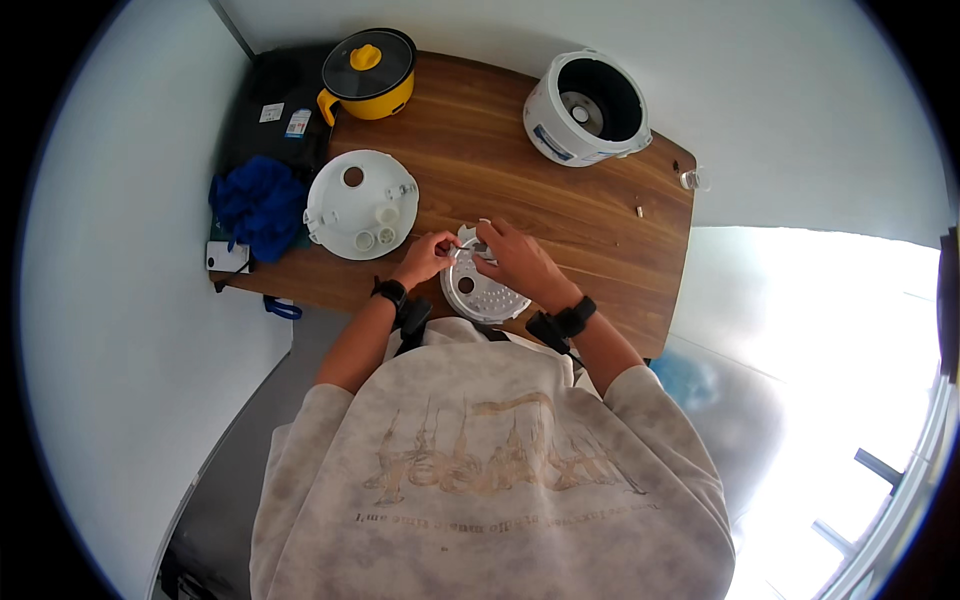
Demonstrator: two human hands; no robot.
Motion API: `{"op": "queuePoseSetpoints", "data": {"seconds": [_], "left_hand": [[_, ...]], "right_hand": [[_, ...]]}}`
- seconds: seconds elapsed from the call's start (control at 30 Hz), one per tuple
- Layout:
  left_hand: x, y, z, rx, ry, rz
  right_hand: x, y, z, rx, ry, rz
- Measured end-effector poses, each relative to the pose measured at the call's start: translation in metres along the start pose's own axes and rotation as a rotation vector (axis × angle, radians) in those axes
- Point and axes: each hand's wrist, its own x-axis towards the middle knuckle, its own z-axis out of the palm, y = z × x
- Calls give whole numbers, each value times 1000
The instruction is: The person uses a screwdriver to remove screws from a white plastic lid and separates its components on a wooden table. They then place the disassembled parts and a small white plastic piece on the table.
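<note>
A round, silvery-white plate (485,299) with a dotted surface and a dark round hole lies at the table's near edge, close to my body. My left hand (428,258) is at the plate's far left rim, its fingers pinched together. From the right, my right hand (515,262) reaches over the plate with bent fingers closed near a small greyish piece. A thin dark bit shows between the two hands; its kind is too small to tell. Left of my hands rests a white round lid (345,210) with a hole and several small white cups or caps on it.
A yellow pot (385,104) with a dark lid stands at the back left. The white rice cooker body (550,125) sits open at the back right. Blue cloth (262,205), a black bag (270,85) and a white phone-like item (228,257) occupy the left side. A small clear container (690,180) stands at the right edge.
</note>
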Motion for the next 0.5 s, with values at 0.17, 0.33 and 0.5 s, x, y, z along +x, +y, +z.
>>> {"op": "queuePoseSetpoints", "data": {"seconds": [0.17, 0.33, 0.5], "left_hand": [[2, 9, 6, 51, 114, -55], [0, 3, 14, 62, 218, -52], [-1, 4, 17, 116, 276, -26]], "right_hand": [[-8, 13, 13, -37, 60, -63], [-7, 9, 10, 24, 30, -40], [-2, 8, 10, 24, 16, -47]]}}
